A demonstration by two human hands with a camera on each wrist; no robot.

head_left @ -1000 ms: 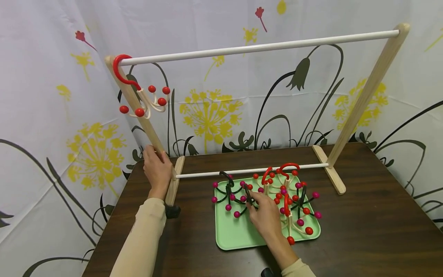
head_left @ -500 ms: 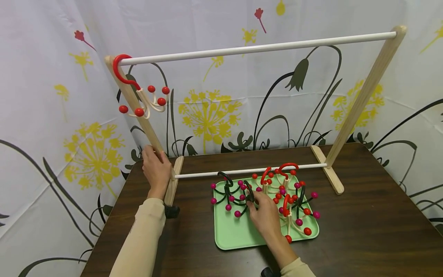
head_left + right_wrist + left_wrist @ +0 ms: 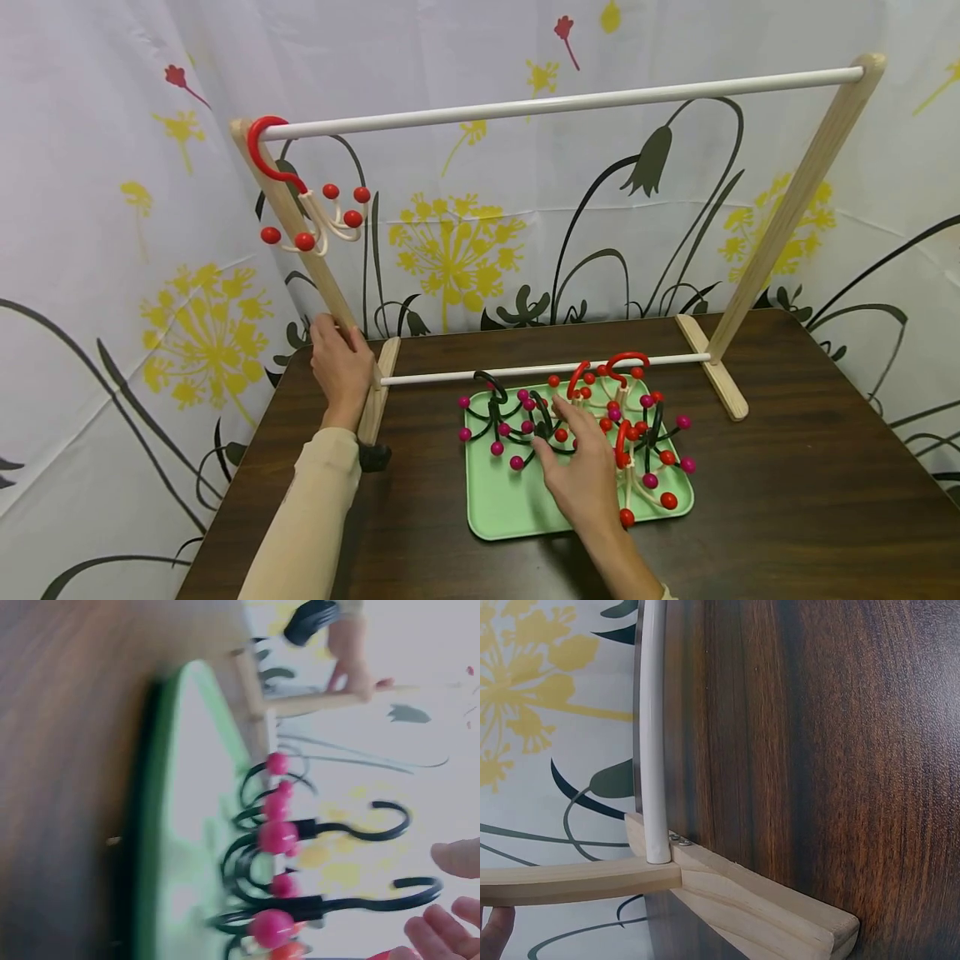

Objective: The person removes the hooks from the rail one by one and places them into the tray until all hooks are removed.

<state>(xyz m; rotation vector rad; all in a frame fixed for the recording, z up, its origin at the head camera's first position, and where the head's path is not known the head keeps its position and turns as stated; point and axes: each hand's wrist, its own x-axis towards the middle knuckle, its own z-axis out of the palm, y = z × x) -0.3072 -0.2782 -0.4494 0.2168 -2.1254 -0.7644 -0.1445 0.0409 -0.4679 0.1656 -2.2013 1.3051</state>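
Observation:
My left hand (image 3: 341,367) grips the left wooden upright (image 3: 320,275) of a rack, low down near its foot. In the left wrist view only a fingertip (image 3: 496,930) shows below that upright. Over a green tray (image 3: 513,512), my right hand (image 3: 581,479) has thumb and fingers spread apart, holding nothing. Just left of its fingers stands a black multi-arm hanger (image 3: 542,430) with pink ball tips; its hook (image 3: 382,904) points up, apart from the fingers in the right wrist view. Another black hanger (image 3: 494,412) stands further left on the tray.
A red-hooked hanger (image 3: 253,152) hangs at the left end of the white top rail (image 3: 525,107). Several more hangers, including a red-hooked one (image 3: 622,446), crowd the tray's right half. A white lower rail (image 3: 435,377) runs behind it. Dark wooden table (image 3: 810,500) below.
My right hand has let go of the black hanger's hook, its fingers spreading and drawing back to the right. The hanger stays on the tray. My left hand keeps its grip on the upright.

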